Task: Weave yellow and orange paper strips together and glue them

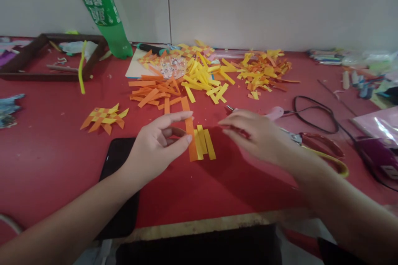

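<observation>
Between the thumb and fingertips of my left hand [160, 143] is an upright orange paper strip [192, 149]. Several short yellow paper strips [204, 145] stand side by side along its right edge; whether they are joined to it I cannot tell. My right hand [253, 132] is held a little to the right of them, slightly blurred, thumb and fingers drawn together. What its fingertips hold, if anything, does not show. Just behind it a metal tip [230, 108] pokes out, and a pink corded tool [275, 112] is partly hidden by the hand.
Loose orange strips [152, 93] and yellow strips [199, 74] lie behind. A woven paper fish [104, 118] and black phone [116, 161] are left, scissors [329, 157] and a black cord [314, 97] right. A green bottle [105, 20] stands by a brown frame [46, 76].
</observation>
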A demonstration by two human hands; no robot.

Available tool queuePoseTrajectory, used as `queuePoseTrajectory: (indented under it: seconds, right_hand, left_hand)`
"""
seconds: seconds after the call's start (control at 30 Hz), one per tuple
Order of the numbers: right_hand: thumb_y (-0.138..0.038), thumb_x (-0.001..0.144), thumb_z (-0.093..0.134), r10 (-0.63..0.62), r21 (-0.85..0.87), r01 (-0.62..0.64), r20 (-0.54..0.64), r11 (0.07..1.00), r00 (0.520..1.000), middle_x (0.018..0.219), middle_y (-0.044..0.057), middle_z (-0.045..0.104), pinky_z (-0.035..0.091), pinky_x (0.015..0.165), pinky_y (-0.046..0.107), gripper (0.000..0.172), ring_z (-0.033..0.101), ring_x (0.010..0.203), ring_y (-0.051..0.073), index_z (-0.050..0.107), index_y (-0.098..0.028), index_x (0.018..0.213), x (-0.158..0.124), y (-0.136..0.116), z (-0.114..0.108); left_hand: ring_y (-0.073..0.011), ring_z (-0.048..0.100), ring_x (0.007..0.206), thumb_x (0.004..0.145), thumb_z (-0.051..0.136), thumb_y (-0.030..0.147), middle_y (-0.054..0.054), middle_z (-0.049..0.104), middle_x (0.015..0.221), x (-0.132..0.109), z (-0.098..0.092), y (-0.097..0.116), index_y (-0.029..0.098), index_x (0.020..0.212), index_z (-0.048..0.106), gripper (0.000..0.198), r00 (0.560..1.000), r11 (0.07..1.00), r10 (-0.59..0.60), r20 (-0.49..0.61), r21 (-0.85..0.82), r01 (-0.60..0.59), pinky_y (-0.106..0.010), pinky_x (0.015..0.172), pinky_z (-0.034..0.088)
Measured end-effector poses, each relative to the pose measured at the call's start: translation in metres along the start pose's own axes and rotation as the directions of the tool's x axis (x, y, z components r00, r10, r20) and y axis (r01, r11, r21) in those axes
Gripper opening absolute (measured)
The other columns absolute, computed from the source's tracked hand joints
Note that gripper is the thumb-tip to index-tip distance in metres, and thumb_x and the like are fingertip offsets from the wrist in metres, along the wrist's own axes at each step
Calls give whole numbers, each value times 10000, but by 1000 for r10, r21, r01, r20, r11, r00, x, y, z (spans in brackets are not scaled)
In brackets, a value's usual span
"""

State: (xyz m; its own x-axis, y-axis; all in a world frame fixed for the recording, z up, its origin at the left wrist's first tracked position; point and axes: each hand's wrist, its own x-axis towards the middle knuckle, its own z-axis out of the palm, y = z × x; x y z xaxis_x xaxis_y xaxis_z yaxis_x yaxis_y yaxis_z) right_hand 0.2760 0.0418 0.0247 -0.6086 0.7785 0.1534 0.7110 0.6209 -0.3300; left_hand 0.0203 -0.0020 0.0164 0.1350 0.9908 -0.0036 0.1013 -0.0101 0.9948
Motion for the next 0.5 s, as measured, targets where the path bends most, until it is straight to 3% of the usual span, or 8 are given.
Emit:
queuePoseTrajectory:
  seconds: [0.1, 0.2, 0.4, 0.5]
  right_hand:
    - [-190, 911, 543, 24, 88, -30, 66, 996, 998, 1001, 62, 645, 463, 850, 348, 169, 607, 946, 204, 649, -196, 1041, 14, -21, 21]
    - [-187, 856, 628, 62, 156, -76, 91, 985, 994, 1000, 76, 607, 460, 848, 359, 81, 574, 970, 221, 624, -174, 936, 19, -22, 31]
    - [-132, 799, 620, 142, 308, -175, 127, 935, 982, 918, 31, 615, 458, 794, 332, 107, 576, 893, 185, 557, -189, 864, 12, -18, 26]
    - [-166, 789, 630, 197, 474, -233, 125, 849, 972, 881, 16, 623, 474, 762, 320, 112, 596, 829, 163, 546, -194, 858, 8, -18, 24]
  left_hand:
    - [-151, 663, 782, 813, 683, 232, -64, 690, 1037, 2, -1, -2, 237, 1218, 631, 408, 1000, 1000, -26, -12, 8, 26, -193, 539, 538]
    - [-140, 653, 795, 795, 700, 237, -70, 677, 1094, 4, 0, -2, 223, 1196, 641, 406, 1000, 1000, -21, -21, -7, 21, -199, 579, 543]
    - [-119, 633, 786, 787, 703, 224, -74, 663, 1147, 5, 0, -1, 208, 1184, 641, 402, 999, 998, -48, -13, -38, 48, -202, 614, 531]
    - [-122, 636, 785, 785, 702, 231, -79, 652, 1182, 5, 1, -2, 205, 1184, 639, 404, 999, 998, -47, -14, -30, 47, -218, 631, 538]
